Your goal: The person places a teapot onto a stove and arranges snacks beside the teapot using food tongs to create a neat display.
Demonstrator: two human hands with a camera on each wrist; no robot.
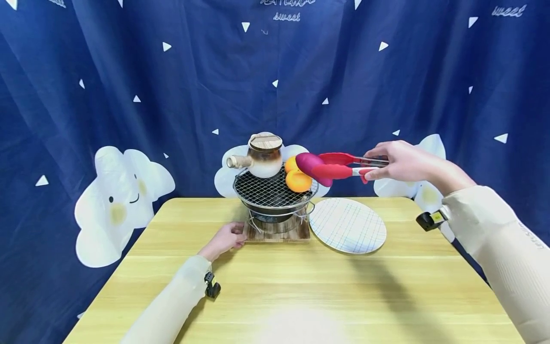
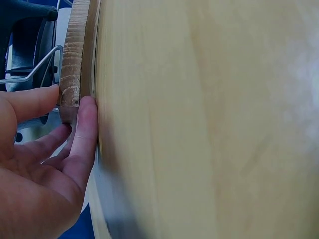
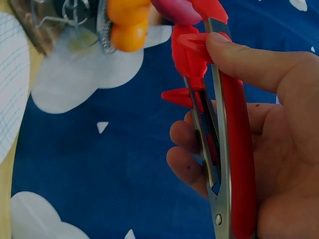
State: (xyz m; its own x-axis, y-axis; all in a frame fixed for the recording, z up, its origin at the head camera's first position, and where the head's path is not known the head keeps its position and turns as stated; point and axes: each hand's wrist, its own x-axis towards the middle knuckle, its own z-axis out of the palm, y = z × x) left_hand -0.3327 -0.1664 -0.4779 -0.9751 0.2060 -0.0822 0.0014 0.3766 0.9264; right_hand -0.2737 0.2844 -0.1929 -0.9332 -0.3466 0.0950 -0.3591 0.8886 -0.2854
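Observation:
My right hand (image 1: 401, 160) grips red-tipped tongs (image 3: 238, 149) above the plate's far side. The tongs' red heads squeeze a purple, sweet-potato-like piece (image 1: 310, 165), raised at the right of the grill. Two orange round fruits (image 1: 298, 181) sit on the right part of the black wire grill rack (image 1: 266, 191), overlapped by the purple piece in the head view. On the table, my left hand (image 1: 225, 237) pinches the left front corner of the wooden board (image 2: 72, 59) under the grill, thumb on top and fingers along its edge and underside.
A clay teapot with a wooden lid (image 1: 264, 155) and a side handle stands at the back left of the rack. To the right of the grill lies a white checked plate (image 1: 348, 224). Behind the light wooden table (image 1: 275, 282) hangs a blue curtain (image 1: 193, 95).

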